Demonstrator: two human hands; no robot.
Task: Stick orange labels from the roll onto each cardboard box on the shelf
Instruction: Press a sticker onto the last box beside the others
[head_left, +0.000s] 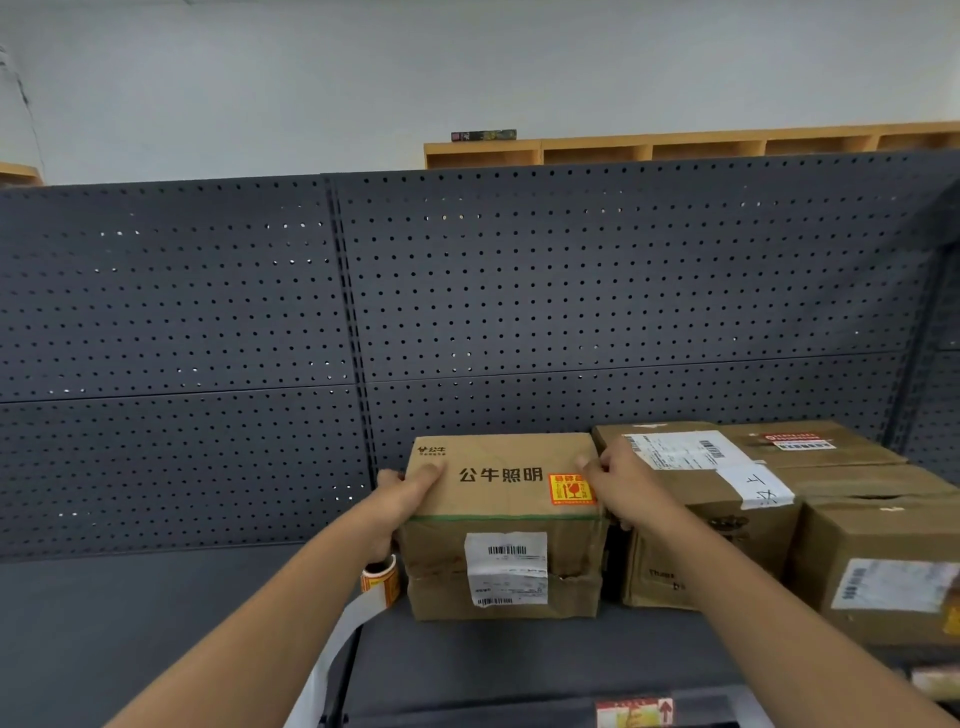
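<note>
Perforated grey shelf (156, 597); both hands clasp a creased, seemingly labelled cardboard box (501, 525).

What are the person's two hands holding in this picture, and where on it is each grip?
Both hold the cardboard box: left hand at its top left corner, right hand at its top right corner.

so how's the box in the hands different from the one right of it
The held box has bold black print and an orange label on top; the right box has a white shipping label and handwritten tape there. Both hands grip the held box; the right box sits untouched. Both are worn brown cardboard.
</note>
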